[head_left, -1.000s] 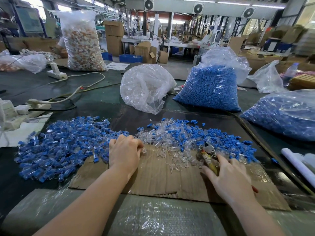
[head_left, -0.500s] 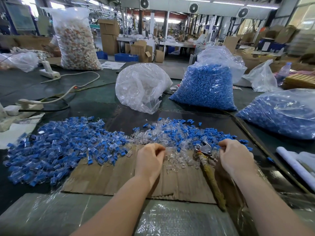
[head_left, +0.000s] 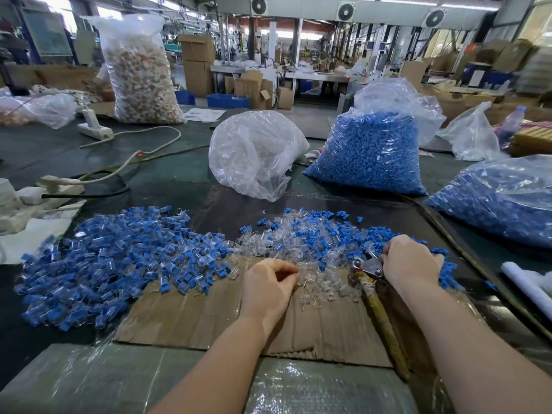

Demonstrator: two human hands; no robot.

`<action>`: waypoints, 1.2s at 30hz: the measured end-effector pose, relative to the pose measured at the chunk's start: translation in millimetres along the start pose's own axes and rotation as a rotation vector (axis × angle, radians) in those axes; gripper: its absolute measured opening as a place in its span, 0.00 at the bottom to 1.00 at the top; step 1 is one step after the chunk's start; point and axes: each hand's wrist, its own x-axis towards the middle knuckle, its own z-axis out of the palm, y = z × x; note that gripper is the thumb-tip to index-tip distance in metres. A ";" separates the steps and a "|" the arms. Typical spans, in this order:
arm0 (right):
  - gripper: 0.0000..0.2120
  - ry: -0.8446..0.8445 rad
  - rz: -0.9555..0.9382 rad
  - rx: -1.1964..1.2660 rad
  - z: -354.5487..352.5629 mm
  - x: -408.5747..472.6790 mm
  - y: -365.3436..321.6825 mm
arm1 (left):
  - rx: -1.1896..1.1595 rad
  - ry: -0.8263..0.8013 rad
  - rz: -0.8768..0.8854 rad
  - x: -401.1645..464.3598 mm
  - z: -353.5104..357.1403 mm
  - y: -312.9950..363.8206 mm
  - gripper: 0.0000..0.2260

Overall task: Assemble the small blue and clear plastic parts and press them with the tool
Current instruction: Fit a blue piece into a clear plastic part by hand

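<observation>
Both hands have now settled into the loose pile (head_left: 313,237), the left hand (head_left: 268,282) pinching at clear parts, the right hand (head_left: 409,261) curled over blue ones beside the tool (head_left: 376,294), which lies ungripped on the cardboard (head_left: 194,318).

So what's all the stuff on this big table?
assembled parts pile: one, blue and clear, left
loose parts pile: one, blue and clear mixed, middle
cardboard sheet: one, brown, under the hands
pressing tool: one, metal head, yellowish handle, right
bags of blue parts: two, behind and far right
clear bag: one, nearly empty, middle back
left hand: fingers curled at clear parts
right hand: by the tool's head
</observation>
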 end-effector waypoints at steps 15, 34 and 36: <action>0.03 0.078 -0.338 0.688 3.0 -95.3 -45.5 | -0.048 -0.104 0.029 -4.2 -4.8 2.1 0.06; 0.07 0.123 -0.414 0.521 27.3 -108.9 -47.4 | -0.249 -0.151 -0.016 -3.4 -1.6 -4.1 0.07; 0.07 0.111 -0.428 0.535 27.7 -108.8 -46.0 | -0.274 -0.151 -0.023 -3.4 -2.3 -3.3 0.06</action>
